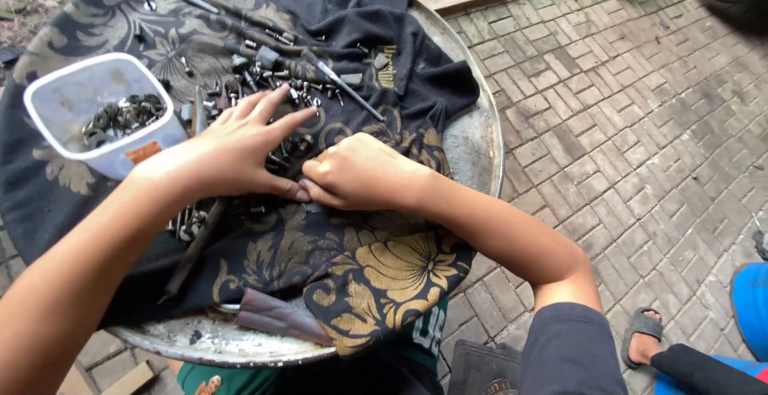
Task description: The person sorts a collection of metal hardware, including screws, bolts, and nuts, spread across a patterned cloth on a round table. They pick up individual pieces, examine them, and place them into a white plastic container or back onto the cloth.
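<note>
Now I am pressing my spread left hand [236, 148] on small bolts [276, 83] while my fisted right hand [360, 172] is touching it on the dark cloth [344, 259].

Single head-worn view, looking steeply down from close above onto a round metal tray [480, 135] draped with a black and gold cloth [384, 275]. Both forearms enter from the near edge, the left hand [232, 151] and right hand [364, 172] meeting near centre frame. Brick paving [640, 123] fills the right; grass edges the far side.
</note>
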